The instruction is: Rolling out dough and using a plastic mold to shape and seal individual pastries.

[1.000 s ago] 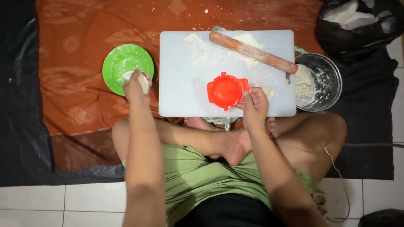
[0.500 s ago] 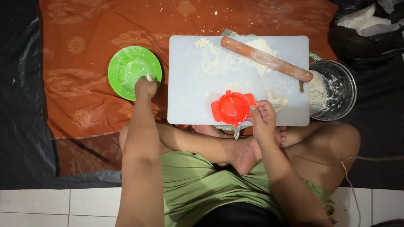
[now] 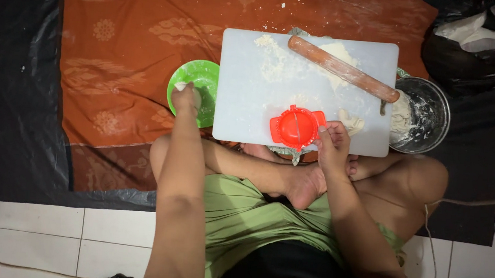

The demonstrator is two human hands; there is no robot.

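I sit cross-legged on the floor. My left hand [image 3: 185, 98] reaches over the green plate [image 3: 205, 78] with a small pale piece of dough in its fingers. My right hand [image 3: 333, 140] pinches the right edge of a red round dumpling press [image 3: 296, 127] lying flat on the white cutting board [image 3: 249, 110]. A wooden rolling pin [image 3: 343, 68] lies slanted across the board's far right over flattened dough [image 3: 338, 51]. A small dough scrap [image 3: 352, 122] rests just right of the press.
A metal bowl [image 3: 429, 114] with dough residue stands right of the board. An orange patterned cloth [image 3: 126, 43] lies over black plastic sheeting [image 3: 19, 82]. A black bag [image 3: 475, 39] with white contents sits at the far right. White floor tiles [image 3: 49, 235] lie near me.
My left hand stays at the green plate with the dough piece. My right hand keeps hold of the red press. The view has shifted, so everything sits further right and lower.
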